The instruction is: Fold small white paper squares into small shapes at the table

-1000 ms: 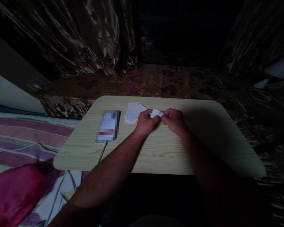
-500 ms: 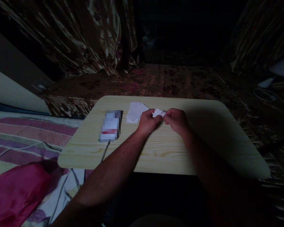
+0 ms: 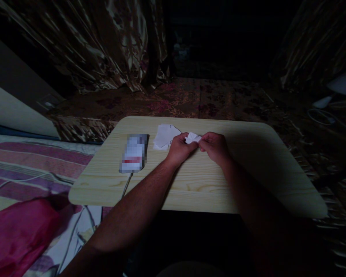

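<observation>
A small piece of folded white paper [image 3: 193,137] is held between my two hands above the wooden table [image 3: 207,184]. My left hand [image 3: 181,148] pinches it from the left, thumb on the near side. At its right edge, the thumb and fingers of my right hand [image 3: 215,146] are closed on the paper. Creases fan across the part that shows; the rest is covered by my fingers. Just left of my left hand lies a short stack of loose white paper sheets [image 3: 165,135].
A phone [image 3: 133,153], its screen blurred out, lies on the table's left side with a white cable [image 3: 127,184] running off the near edge. A striped bed with a pink bag [image 3: 23,234] is at the left. Patterned curtains [image 3: 127,46] hang behind.
Both hands stay on the folded paper in nearly the same place. The whole view has shifted very slightly; nothing has been let go.
</observation>
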Demonstrator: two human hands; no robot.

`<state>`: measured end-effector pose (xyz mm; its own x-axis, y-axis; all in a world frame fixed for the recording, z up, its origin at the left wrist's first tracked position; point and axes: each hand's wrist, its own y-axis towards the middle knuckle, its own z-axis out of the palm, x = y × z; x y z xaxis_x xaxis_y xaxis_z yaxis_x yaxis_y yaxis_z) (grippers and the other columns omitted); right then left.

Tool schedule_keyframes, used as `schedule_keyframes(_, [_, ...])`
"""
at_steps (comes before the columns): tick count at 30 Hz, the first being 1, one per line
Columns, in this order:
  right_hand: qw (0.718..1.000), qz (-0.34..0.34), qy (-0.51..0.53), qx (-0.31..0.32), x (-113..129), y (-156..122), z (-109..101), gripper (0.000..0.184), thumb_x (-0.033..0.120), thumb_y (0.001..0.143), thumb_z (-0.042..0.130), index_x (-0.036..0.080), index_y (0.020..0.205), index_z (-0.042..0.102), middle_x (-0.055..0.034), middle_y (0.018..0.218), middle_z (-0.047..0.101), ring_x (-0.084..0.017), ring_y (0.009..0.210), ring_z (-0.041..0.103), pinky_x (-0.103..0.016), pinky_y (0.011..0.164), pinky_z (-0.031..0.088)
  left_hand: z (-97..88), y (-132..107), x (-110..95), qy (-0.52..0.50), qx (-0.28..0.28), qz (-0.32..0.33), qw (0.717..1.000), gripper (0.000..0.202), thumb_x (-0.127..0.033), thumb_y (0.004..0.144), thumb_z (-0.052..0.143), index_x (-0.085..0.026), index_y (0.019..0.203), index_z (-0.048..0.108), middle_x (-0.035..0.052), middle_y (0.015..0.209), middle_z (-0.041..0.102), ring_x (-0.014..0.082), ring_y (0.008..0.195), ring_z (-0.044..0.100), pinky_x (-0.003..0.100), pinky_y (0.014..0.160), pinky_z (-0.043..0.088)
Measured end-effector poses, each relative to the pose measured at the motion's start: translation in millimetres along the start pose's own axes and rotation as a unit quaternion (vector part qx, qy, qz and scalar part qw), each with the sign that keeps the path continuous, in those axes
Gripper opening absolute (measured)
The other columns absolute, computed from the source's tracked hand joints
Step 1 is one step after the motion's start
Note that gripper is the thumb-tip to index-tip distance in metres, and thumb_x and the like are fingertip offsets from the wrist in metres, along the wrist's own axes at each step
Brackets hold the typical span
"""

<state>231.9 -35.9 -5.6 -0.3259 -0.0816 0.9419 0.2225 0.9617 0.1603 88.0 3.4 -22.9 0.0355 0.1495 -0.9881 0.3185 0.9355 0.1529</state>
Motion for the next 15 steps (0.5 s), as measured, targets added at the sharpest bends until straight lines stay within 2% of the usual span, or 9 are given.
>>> schedule_keyframes(15, [1.000, -0.006, 0.018, 0.025, -2.0, 0.1, -1.1, 0.006, 0.022, 0.065, 0.060, 0.017, 0.068, 0.060, 0.0016, 0.052, 0.062, -0.012, 0.047, 0.055, -0.022, 0.047, 0.039, 0.1, 0.7, 0.1, -0.019, -0.005, -0.011, 1.000, 0.017, -0.027, 0.065, 0.069, -0.014, 0.074, 0.062, -0.0033, 0.059, 0.055, 0.0073, 0.050, 0.043, 0.021, 0.049, 0.032])
